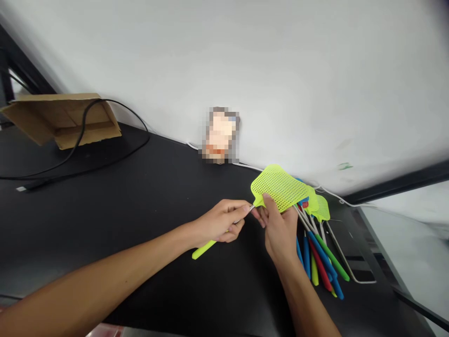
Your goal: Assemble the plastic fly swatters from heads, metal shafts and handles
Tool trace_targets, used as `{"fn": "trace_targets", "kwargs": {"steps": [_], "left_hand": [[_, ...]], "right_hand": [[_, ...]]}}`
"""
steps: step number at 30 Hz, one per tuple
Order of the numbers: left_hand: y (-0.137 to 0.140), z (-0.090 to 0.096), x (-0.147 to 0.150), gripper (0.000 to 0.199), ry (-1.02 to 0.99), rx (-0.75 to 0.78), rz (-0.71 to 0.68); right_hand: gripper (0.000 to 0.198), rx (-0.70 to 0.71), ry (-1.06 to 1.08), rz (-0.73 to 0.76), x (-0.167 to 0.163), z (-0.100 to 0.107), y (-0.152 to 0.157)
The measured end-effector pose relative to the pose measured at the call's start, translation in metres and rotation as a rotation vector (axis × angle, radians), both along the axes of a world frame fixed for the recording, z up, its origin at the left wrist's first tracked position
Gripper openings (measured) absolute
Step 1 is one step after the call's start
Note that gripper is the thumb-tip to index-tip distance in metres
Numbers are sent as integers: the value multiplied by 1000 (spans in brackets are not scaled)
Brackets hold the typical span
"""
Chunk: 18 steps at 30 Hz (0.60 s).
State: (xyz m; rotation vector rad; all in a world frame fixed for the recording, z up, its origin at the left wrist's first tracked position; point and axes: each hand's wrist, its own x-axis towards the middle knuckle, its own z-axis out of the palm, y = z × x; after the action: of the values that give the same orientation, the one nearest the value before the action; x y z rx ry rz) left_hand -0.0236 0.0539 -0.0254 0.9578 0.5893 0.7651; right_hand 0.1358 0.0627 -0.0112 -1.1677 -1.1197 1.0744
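A yellow-green fly swatter with a perforated head is held up over the black table. My left hand is closed around its metal shaft, and the yellow-green handle sticks out below that fist. My right hand grips the swatter near the base of its head, thumb on the front face and fingers behind, partly hidden. Just right of my right hand lies a pile of other fly swatters with blue, red, green and yellow handles, their heads toward the wall and partly covered by the held one.
An open cardboard box lies at the back left, with a black cable looping in front of it. A pixelated upright object leans against the white wall. A white cord runs along the wall's foot. A thin metal frame lies at right.
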Motion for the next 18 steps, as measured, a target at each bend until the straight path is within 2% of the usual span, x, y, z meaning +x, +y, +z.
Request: {"fn": "trace_targets", "kwargs": {"steps": [2,5,7,9,12,15,18], "left_hand": [[2,1,-3,31,-82,-59,-19],[5,3,-9,30,-227,-138,-88],[5,4,-12,30,-304,-167,-161],[5,6,-13,29,-322,-180,-251],[2,8,-12,29,-278,-179,-323],[1,7,-10,32,-234,-147,-274],[3,5,-9,34,-187,-110,-223]], "right_hand": [[36,-118,167,161,2,5,3],[68,-257,357,434,9,7,7],[83,-279,458,518,12,3,9],[78,-282,525,548,12,-3,8],[57,-269,563,550,5,-8,7],[41,-196,554,452,0,-7,6],[47,-179,501,354,2,-2,5]]}}
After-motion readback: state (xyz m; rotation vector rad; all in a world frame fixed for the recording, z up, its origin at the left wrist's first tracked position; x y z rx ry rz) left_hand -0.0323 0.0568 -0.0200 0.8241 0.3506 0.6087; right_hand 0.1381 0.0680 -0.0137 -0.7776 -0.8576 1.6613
